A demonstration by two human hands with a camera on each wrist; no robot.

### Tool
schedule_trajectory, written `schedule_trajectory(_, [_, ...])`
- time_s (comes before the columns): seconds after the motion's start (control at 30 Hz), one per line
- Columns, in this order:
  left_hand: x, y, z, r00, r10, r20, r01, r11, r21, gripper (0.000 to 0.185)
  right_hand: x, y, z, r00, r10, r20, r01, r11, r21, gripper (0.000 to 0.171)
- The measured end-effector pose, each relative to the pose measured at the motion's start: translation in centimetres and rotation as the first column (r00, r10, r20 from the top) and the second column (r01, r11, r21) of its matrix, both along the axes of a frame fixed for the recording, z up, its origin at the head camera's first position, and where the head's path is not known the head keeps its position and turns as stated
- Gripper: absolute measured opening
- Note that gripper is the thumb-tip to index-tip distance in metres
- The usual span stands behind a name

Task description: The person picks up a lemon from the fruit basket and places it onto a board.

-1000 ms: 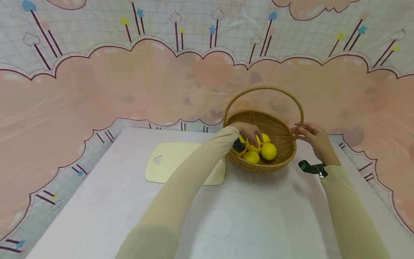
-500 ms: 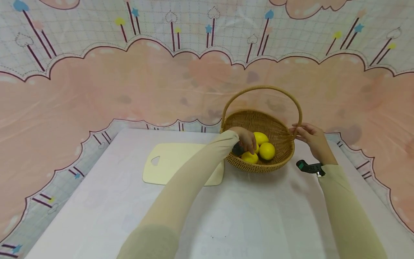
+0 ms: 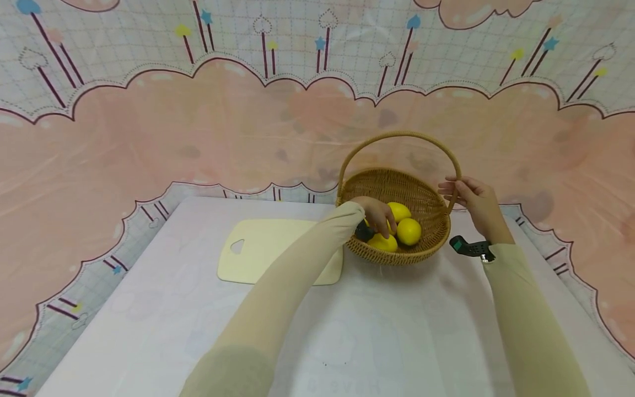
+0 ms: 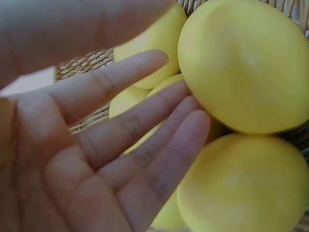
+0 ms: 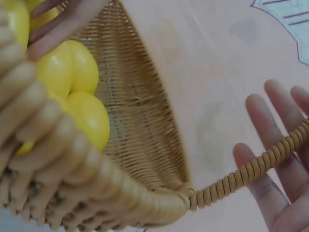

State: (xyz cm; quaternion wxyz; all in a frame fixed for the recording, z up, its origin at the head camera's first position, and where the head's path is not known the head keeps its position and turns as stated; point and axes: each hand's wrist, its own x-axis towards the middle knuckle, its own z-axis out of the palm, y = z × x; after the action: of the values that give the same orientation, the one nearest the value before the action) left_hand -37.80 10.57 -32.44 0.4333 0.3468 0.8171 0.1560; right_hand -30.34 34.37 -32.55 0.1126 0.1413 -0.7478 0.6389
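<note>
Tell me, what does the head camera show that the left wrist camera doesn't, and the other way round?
Only the head view shows the pale board, the arched handle of the wicker basket, the right hand at that handle, and the patterned backdrop.

Only the left wrist view shows the palm side of the left hand, with its fingers extended.

Both show the left hand among yellow fruits and some of the basket's weave.

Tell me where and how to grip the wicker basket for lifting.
Probably best at the crown of its handle, coming straight down from above: the slim arch stands upright over the wicker basket, and nothing covers its top.
</note>
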Motion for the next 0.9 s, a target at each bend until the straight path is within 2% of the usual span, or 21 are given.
schedule_trajectory(0.07, [0.0, 0.1, 0.0, 1.000, -0.018, -0.018, 0.017, 1.000, -0.004, 0.048, 0.0, -0.2, 0.2, 1.000, -0.007, -0.014, 0.007, 1.000, -0.014, 0.030])
schedule_trajectory(0.17, [0.0, 0.2, -0.1, 0.995, -0.059, -0.081, 0.058, 0.998, -0.020, 0.048, 0.0, -0.5, 0.5, 0.999, -0.022, -0.026, 0.021, 0.999, -0.034, 0.030])
schedule_trajectory(0.3, [0.0, 0.1, -0.2, 0.976, -0.105, -0.192, 0.097, 0.994, -0.051, 0.045, 0.0, -0.6, 0.5, 0.999, -0.025, -0.029, 0.023, 0.997, -0.077, 0.028])
schedule_trajectory(0.37, [0.1, 0.1, -0.2, 0.969, -0.115, -0.217, 0.103, 0.993, -0.064, 0.044, 0.1, -0.5, 0.4, 1.000, -0.024, -0.021, 0.021, 0.994, -0.107, 0.026])
schedule_trajectory(0.67, [0.5, 0.4, 0.2, 0.977, -0.101, -0.190, 0.088, 0.993, -0.077, 0.044, 0.9, -0.3, -0.3, 0.999, -0.023, -0.029, 0.017, 0.981, -0.195, 0.023])
schedule_trajectory(0.9, [0.3, 0.7, 0.1, 0.987, -0.079, -0.143, 0.075, 0.997, -0.032, 0.040, 1.3, -0.3, -0.4, 0.999, -0.006, -0.032, -0.001, 0.978, -0.207, 0.024])
